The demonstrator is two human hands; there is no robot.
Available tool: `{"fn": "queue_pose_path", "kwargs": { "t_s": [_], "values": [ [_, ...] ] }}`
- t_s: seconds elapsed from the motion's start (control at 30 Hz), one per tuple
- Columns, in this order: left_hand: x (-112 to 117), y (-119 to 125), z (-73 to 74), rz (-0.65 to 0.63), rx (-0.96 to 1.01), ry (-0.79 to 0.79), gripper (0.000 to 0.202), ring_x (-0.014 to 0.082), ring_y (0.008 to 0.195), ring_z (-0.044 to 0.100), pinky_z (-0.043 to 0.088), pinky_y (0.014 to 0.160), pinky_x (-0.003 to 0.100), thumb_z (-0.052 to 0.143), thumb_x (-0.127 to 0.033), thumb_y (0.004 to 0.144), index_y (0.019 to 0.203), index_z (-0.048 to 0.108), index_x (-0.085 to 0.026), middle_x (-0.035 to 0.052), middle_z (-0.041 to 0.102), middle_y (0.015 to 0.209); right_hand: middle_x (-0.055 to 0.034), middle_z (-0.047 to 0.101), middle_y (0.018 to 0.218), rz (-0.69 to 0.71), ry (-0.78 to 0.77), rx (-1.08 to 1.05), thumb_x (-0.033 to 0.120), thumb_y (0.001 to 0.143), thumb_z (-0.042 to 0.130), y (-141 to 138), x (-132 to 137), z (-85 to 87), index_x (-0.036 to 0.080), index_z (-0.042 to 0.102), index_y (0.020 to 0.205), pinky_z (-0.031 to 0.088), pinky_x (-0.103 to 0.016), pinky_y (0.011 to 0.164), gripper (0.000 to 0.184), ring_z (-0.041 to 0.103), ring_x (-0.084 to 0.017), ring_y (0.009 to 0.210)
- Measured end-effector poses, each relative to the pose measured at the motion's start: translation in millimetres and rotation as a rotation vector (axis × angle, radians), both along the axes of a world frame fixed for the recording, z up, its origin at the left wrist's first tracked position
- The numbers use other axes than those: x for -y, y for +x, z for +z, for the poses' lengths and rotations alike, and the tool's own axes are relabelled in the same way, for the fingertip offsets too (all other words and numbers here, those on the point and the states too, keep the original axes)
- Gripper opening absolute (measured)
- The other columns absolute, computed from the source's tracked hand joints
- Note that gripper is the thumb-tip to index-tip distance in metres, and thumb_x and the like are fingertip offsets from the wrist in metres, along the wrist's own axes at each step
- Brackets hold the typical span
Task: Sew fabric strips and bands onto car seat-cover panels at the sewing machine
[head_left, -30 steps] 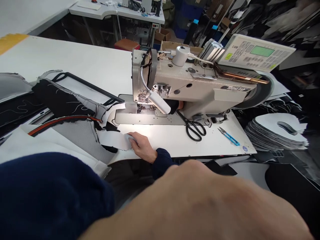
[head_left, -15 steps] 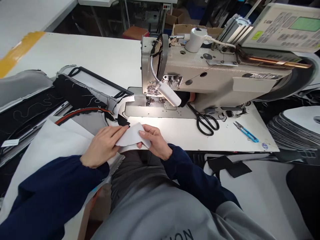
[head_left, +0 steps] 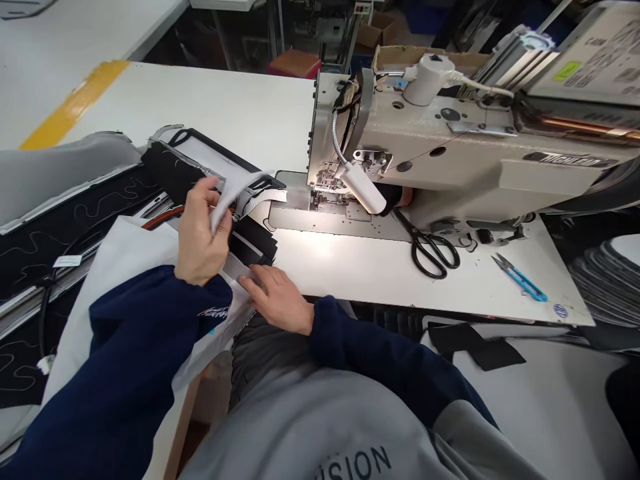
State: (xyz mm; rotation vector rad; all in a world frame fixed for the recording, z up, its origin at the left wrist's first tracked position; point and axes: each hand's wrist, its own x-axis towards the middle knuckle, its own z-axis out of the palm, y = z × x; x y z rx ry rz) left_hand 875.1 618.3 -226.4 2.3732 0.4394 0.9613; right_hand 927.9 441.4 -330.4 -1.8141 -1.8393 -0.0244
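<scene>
My left hand [head_left: 200,233] is raised above the table's left part, fingers closed on a light grey fabric piece [head_left: 231,192] that hangs blurred from it. My right hand [head_left: 274,299] lies lower at the table's front edge, its fingers pressing on the white and black fabric [head_left: 246,257] stacked there. Black, grey and white cut panels with an orange cord [head_left: 160,219] lie under and behind both hands. The beige sewing machine [head_left: 450,153] stands to the right, its lamp [head_left: 363,188] lighting the needle area [head_left: 325,183].
Black scissors [head_left: 430,250] and blue thread snips [head_left: 520,281] lie on the white table [head_left: 380,273] in front of the machine. Quilted black panels [head_left: 65,220] lie at left. A stack of cut pieces [head_left: 610,273] sits at far right. A control panel [head_left: 595,60] is mounted top right.
My left hand lifted the grey fabric piece up and left, away from my right hand. My right hand stayed low at the table edge. The view shifted left.
</scene>
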Motion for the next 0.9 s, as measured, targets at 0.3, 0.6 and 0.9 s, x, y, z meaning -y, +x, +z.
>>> {"fn": "queue_pose_path", "kwargs": {
  "t_s": [0.3,0.6,0.9],
  "values": [
    [-2.3,-19.6,-30.2,-0.079,-0.625,0.473,0.046,0.0338,0.118,0.053,0.049,0.099,0.048,0.042,-0.003,0.081,0.122,0.059,-0.014,0.0189,0.047,0.142,-0.0113,0.060,0.095,0.179,-0.102,0.171,0.020,0.103,0.040,47.5,-58.2,6.3,0.016,0.066,0.099,0.041,-0.038,0.073,0.026,0.046,-0.024,0.090],
    [-19.3,54.0,-54.3,0.076,-0.513,0.530,0.036,0.0333,0.100,0.052,0.046,0.088,0.048,0.046,-0.012,0.087,0.117,0.066,-0.013,0.0191,0.057,0.112,-0.0137,0.060,0.110,0.137,-0.034,0.123,-0.002,0.090,0.038,113.0,-38.1,-10.0,0.011,0.065,0.112,0.048,-0.035,0.079,0.037,0.045,-0.024,0.097],
    [0.4,66.2,-53.7,-0.133,-0.773,0.665,0.029,0.0337,0.096,0.055,0.042,0.079,0.046,0.039,-0.009,0.094,0.097,0.068,-0.014,0.0177,0.064,0.098,-0.0117,0.061,0.104,0.122,-0.034,0.143,0.014,0.104,0.036,101.2,-35.8,-12.4,0.013,0.067,0.101,0.043,-0.037,0.080,0.031,0.047,-0.023,0.094]
  ]
}}
